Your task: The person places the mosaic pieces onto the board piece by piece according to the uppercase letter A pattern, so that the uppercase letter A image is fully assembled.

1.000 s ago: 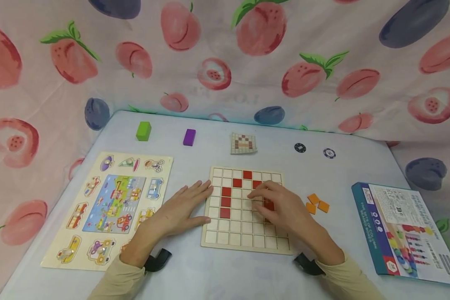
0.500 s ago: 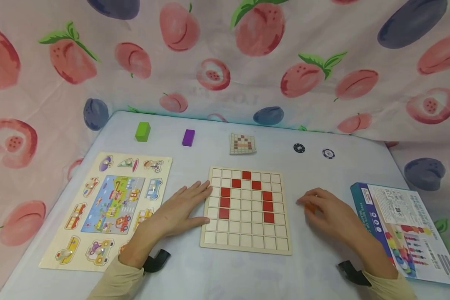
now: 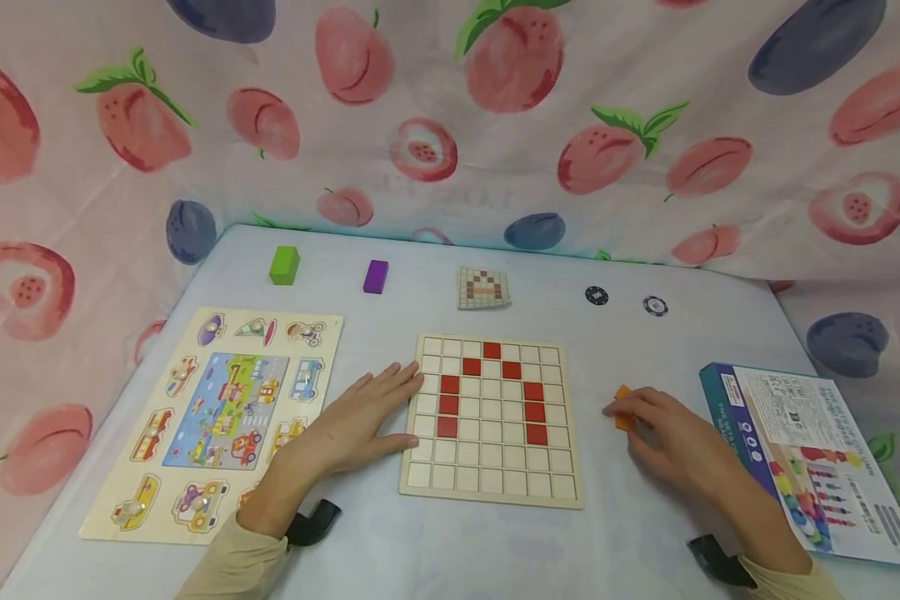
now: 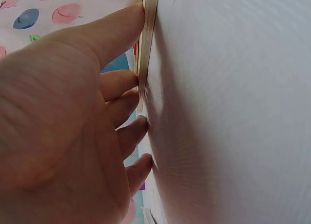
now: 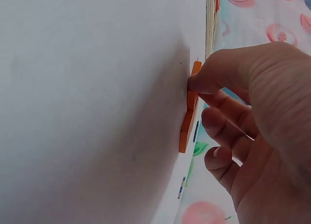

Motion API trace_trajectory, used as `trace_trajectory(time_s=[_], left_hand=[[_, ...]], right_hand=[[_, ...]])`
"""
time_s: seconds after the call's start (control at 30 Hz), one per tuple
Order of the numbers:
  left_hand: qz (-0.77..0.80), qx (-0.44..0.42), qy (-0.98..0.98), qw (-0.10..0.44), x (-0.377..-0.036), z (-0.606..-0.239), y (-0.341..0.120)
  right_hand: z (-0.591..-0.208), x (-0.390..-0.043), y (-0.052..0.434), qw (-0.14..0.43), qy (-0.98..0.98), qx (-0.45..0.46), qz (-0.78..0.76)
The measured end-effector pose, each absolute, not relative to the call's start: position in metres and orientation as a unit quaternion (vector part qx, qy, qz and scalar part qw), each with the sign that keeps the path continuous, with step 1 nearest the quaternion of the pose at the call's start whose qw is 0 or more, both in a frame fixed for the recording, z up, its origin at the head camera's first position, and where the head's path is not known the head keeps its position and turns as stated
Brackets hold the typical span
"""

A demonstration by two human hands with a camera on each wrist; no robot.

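A wooden grid board (image 3: 491, 479) lies mid-table with red tiles (image 3: 450, 404) set in an arch shape. My left hand (image 3: 378, 408) rests flat on the table, its straight fingers touching the board's left edge (image 4: 148, 39); in the left wrist view the left hand (image 4: 73, 112) presses against that edge. My right hand (image 3: 648, 425) is right of the board, over a small pile of orange tiles (image 3: 624, 410). In the right wrist view the right hand (image 5: 243, 102) has its thumb on an orange tile (image 5: 187, 117), with the other fingers curled behind it.
A vehicle peg puzzle (image 3: 217, 417) lies at the left. A green block (image 3: 284, 264), a purple block (image 3: 376, 276), a pattern card (image 3: 484, 287) and two dark chips (image 3: 597, 295) (image 3: 656, 306) sit along the far side. A printed box (image 3: 802, 458) lies at the right.
My right hand left the red tiles on the board's right side and moved right to the orange tiles, closing its fingers there. The left hand stayed put.
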State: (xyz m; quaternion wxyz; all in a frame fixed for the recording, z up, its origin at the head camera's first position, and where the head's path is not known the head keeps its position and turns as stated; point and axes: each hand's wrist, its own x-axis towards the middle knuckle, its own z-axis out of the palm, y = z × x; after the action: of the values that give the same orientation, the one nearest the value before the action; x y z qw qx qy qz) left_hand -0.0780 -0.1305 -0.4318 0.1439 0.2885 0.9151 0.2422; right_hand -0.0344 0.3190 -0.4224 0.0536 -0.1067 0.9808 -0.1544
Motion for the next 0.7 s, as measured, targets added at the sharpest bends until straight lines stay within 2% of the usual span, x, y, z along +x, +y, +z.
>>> trace_trajectory(time_s=[0.4,0.7], left_hand=[[0.242,0.284,0.916,0.15,-0.077,-0.43,-0.131],[0.244,0.292,0.914,0.142,-0.077,-0.43,-0.132]], right_hand=[[-0.423,-0.034,0.322,0.043,0.983,-0.09,-0.153],[-0.418,-0.041,0.305,0.036,0.978,-0.101,-0.176]])
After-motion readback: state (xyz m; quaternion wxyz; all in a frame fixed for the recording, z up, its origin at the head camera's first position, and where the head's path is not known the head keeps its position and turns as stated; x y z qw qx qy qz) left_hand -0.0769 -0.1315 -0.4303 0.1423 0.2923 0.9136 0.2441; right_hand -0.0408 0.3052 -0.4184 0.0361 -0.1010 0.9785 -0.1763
